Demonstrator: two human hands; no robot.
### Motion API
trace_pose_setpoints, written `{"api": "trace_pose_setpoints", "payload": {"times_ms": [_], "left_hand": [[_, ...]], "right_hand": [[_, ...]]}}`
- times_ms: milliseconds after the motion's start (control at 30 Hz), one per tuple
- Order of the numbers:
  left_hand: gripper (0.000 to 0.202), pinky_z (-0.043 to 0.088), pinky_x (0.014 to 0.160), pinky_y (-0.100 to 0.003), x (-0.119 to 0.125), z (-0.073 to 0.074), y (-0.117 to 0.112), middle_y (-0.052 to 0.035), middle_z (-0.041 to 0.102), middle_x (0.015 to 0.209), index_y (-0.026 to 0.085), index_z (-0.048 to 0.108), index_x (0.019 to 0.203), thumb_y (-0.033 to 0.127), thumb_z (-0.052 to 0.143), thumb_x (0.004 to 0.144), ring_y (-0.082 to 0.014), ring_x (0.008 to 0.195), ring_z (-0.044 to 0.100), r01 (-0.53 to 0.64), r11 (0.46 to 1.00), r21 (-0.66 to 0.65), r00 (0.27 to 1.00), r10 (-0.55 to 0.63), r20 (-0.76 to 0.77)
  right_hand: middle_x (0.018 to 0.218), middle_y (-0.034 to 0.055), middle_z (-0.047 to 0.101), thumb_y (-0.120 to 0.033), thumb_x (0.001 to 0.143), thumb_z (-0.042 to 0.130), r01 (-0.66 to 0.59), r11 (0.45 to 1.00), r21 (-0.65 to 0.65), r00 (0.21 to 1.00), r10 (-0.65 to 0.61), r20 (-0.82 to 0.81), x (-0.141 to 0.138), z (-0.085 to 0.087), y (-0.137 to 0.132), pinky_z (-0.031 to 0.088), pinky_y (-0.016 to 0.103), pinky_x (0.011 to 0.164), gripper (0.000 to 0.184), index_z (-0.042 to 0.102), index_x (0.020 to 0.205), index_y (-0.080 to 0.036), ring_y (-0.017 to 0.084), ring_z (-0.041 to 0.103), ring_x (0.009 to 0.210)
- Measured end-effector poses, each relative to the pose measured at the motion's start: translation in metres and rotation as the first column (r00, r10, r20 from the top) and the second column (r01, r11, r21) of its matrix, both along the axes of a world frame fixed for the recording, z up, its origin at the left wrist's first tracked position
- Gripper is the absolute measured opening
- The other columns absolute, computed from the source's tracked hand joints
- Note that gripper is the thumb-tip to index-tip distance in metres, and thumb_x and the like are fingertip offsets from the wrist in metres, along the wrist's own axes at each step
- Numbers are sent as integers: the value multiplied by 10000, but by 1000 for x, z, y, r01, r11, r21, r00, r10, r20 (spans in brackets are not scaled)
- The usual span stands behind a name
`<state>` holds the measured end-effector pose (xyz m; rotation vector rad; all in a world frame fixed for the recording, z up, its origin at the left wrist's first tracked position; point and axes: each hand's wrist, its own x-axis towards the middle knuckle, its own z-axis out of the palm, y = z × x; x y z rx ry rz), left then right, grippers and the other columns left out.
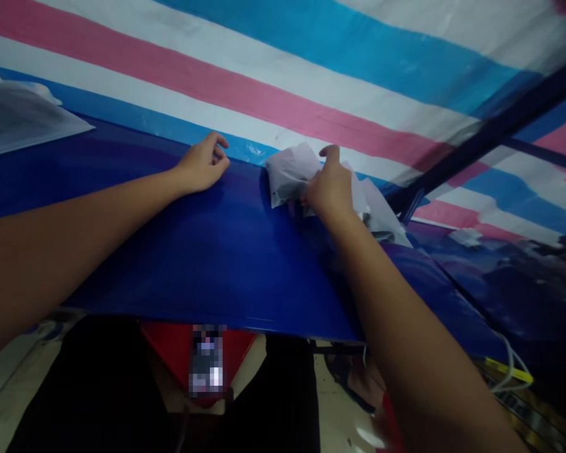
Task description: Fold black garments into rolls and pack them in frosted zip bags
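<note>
My right hand [330, 189] is at the far side of the blue table, closed on a frosted white plastic bag [290, 170]. One finger sticks up, while the thumb and fingertips are partly hidden behind the hand. More frosted plastic bags [382, 211] lie bunched just right of that hand, with something dark inside one of them. To the left, my left hand [205, 163] hovers or rests near the table's far edge. Its fingers are loosely curled, apart from the thumb, with nothing visible in them.
A blue table [207, 251] runs across the view. Another whitish bag [23, 119] lies at its left end. Behind hangs a striped tarp [245, 82] with a dark metal bar [490, 138]. Below are a red stool [170, 346], a pixelated patch and a white cable [509, 358].
</note>
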<state>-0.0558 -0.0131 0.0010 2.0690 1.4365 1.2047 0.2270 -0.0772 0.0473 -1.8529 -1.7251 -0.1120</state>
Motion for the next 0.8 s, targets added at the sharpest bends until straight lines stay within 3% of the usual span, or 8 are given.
{"api": "trace_pose_setpoints", "payload": {"times_ms": [67,200,333,533,800], "left_hand": [[317,509,821,-365,0,0,0,-50,701,1069,255,605,1233,278,635,918,-206,869,644,8,1000,-2,1000,-8,-3],[365,515,844,-363,0,1,-2,-43,700,1077,258,604,1255,245,657,894,-193,861,636,2,1000,-11,1000,-2,-14],[408,521,851,-362,0,0,-1,-43,695,1073,259,612,1267,232,679,866,-197,871,642,-4,1000,-26,1000,3,-19],[324,515,852,-351,0,1,-2,-42,707,1081,274,618,1207,252,659,886,-200,885,649,14,999,-32,1000,-15,-13],[347,519,840,-347,0,1,-3,-57,723,1119,259,587,1209,217,674,876,-196,878,648,27,999,-36,999,-28,-42]], "right_hand": [[933,111,742,-259,1005,574,-12,999,-47,999,14,41,3,4,0,553,423,784,391,661,1380,-189,283,710,803],[1082,229,746,-146,962,536,121,991,-59,960,-101,262,3,14,-5,530,490,897,291,771,1132,-112,363,688,1033],[1164,274,727,-178,957,590,211,975,-74,928,-176,327,1,21,-12,530,538,901,275,761,1158,-97,409,683,1096],[1132,246,736,-217,881,655,253,965,-67,900,-209,382,6,27,-15,534,533,853,264,773,1108,-154,421,690,1084],[1174,258,741,-244,890,665,308,947,-86,887,-254,387,6,34,-20,552,534,882,299,767,1156,-152,433,707,1140]]}}
